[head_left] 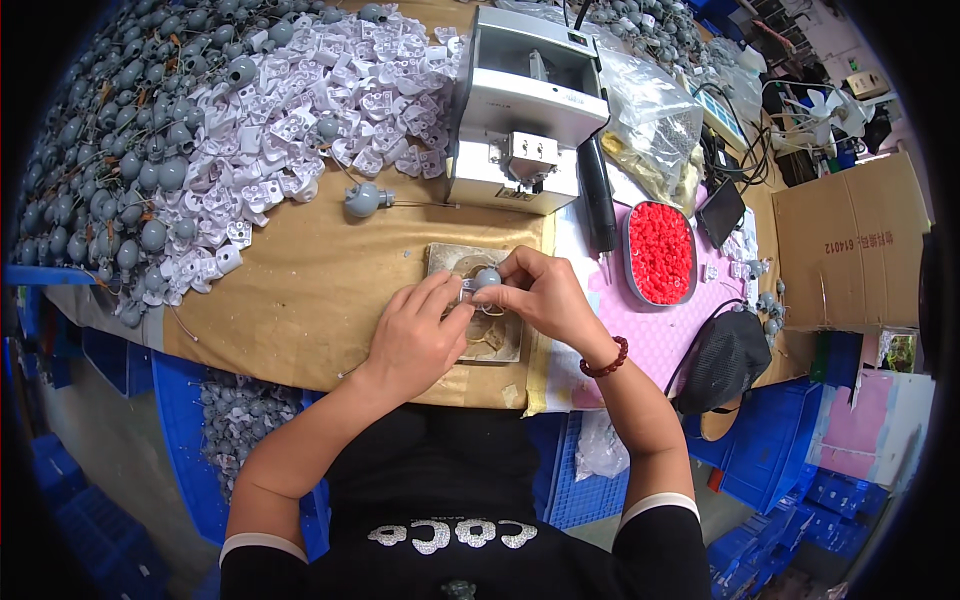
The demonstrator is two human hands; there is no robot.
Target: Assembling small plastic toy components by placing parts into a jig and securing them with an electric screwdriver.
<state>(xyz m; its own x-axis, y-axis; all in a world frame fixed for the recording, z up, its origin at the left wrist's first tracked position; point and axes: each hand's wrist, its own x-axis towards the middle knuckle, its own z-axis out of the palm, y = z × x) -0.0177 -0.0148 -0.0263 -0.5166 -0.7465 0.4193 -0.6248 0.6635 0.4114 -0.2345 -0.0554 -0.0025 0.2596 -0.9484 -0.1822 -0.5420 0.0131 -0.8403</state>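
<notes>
Right hand [548,295]: grip pinched nearly closed, thumb and forefinger on a grey bulb [487,277]; dark red bead bracelet [607,360] at the wrist.
Left hand [415,335]: fingers bent, tips at a small white piece [466,292] beside the bulb; whether its grip is closed on the piece cannot be told.
Grey bulb: above the metal plate [507,346], between the two hands; contact with the plate cannot be told.
Metal plate: square, worn, near the front edge of the brown-covered worktop [270,330]; partly hidden by both hands.
Machine [530,110]: grey and boxy, just beyond the plate, closing off the far side.
Loose bulb [365,201]: grey, left of the machine; its wire runs right toward the machine's foot.
White heap [330,90]: moulded pieces, far left of the hands.
Grey heap [110,150]: wired bulbs, at the left edge, against the white heap.
Black tool [596,190]: long handle, standing close along the machine's right side.
Red pieces [660,250]: filling a tub [629,262] on a pink sheet [635,340], right of the hands.
Clear bag [650,105]: crumpled, beyond the tub.
Black pouch [725,360]: near side of the tub.
Carton [850,245]: brown, far right.
Blue crate [185,420]: below the worktop, left, holding more grey bulbs.
</notes>
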